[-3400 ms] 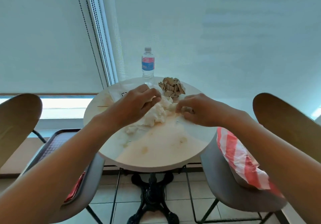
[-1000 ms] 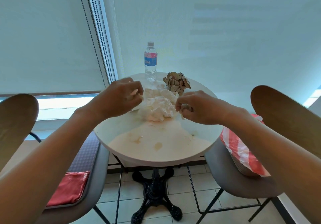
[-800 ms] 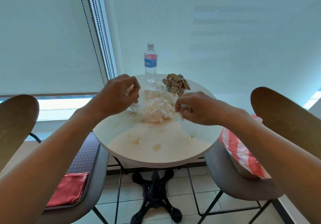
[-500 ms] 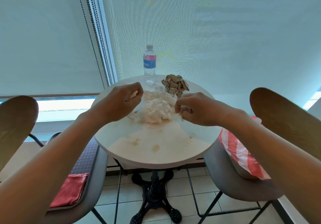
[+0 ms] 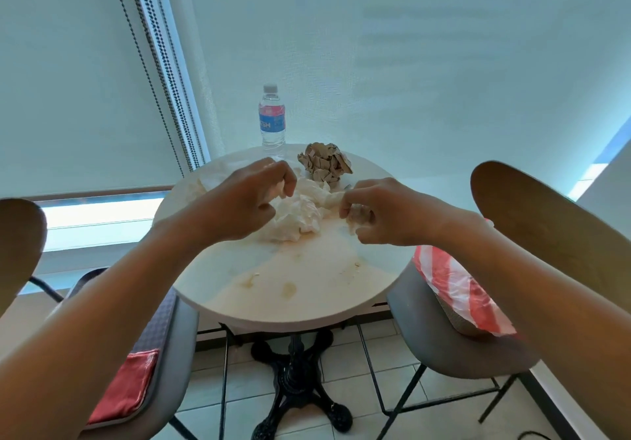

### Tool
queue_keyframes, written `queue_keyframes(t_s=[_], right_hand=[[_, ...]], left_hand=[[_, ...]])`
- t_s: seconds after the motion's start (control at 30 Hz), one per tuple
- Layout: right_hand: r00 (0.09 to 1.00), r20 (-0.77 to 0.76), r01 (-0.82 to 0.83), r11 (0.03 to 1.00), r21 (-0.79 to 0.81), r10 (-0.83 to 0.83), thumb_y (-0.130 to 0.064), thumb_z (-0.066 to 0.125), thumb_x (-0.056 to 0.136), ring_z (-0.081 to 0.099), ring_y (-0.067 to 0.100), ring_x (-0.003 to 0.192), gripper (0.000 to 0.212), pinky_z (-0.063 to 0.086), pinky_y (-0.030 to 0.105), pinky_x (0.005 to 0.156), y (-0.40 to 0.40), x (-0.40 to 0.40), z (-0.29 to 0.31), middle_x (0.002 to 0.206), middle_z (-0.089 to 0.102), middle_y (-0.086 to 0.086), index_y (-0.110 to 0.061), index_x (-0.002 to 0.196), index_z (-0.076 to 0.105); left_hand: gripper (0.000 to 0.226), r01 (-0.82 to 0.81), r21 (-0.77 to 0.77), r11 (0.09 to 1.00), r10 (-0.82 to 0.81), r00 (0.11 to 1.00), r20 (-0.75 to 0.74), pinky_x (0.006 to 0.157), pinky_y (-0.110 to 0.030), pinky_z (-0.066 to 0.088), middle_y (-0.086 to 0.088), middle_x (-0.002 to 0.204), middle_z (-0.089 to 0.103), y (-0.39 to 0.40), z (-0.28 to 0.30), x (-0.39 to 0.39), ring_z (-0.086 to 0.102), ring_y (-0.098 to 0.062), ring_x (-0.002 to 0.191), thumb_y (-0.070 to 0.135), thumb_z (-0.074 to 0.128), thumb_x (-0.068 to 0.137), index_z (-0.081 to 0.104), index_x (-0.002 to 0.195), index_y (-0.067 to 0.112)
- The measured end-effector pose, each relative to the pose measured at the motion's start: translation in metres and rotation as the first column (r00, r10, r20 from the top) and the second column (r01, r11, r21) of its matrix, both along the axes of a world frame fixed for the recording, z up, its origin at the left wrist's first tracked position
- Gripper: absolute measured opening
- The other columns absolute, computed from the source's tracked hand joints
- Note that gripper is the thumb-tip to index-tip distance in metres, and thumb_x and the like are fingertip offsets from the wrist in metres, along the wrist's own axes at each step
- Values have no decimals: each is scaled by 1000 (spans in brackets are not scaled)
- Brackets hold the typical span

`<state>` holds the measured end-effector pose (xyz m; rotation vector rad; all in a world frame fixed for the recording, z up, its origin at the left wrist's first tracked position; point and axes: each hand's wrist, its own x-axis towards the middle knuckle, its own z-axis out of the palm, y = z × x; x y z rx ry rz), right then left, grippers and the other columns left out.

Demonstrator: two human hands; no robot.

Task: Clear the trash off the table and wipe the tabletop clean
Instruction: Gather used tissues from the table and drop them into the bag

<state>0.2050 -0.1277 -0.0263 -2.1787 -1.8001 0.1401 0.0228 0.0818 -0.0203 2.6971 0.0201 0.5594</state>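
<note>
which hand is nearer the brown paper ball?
Right, narrowly. The right hand pinches white tissue just in front of and right of the brown paper ball; the left hand sits further off, to its front left.

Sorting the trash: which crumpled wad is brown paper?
The brown paper ball at the table's far side beside the water bottle; the wad between the hands is white.

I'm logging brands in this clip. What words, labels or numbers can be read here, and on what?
"ESH": white letters on the blue band of the bottle label; the word's start curves out of sight.
The pink band above it: any print is too blurred to read.
Brown paper ball, white napkins, striped bag, red cloth: no text visible.
</note>
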Motion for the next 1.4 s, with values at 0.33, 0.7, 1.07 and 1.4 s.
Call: queue_keyframes(t_s=[0.33, 0.7, 1.07, 1.4], right_hand=[[999, -1, 52, 998, 42, -52, -8, 70, 83, 64, 17, 82, 31, 55, 39, 77, -52, 51, 2, 92, 67, 0, -22, 112, 71], [986, 12, 168, 986, -10, -168, -41, 71, 91, 65, 9, 91, 41, 53, 29, 87, -163, 151, -20, 106, 72, -7, -21, 127, 68], [961, -51, 263, 956, -131, -271, -35, 79, 85, 59, 8, 94, 43, 52, 24, 87, -250, 239, -103, 109, 69, -1, -15, 122, 72], [877, -201, 396, 893, -213, -437, -29, 78, 84, 63, 8, 84, 36, 56, 25, 76, -267, 267, -170, 97, 68, -4, -12, 115, 72]], left_hand=[[32, 93, 22, 995, -93, 995, 43, 70, -12, 45, 5, 94, 58, -60, 6, 64, 53, -8, 75, -1, 63, 81, 51, 98, 23], [10, 114, -17, 993, -115, 990, -79, 60, -20, 37, 8, 74, 54, -183, -20, 183, 50, -5, 65, 27, 56, 87, 47, 91, 25], [32, -37, -126, 991, -26, 885, -466, 96, -38, 39, -8, 119, 51, -276, -114, 307, 51, -26, 111, 34, 39, 103, 46, 131, 19], [53, -131, -183, 974, 19, 859, -512, 82, -34, 44, -3, 87, 60, -295, -181, 357, 61, -28, 101, 37, 60, 94, 40, 140, 19]])
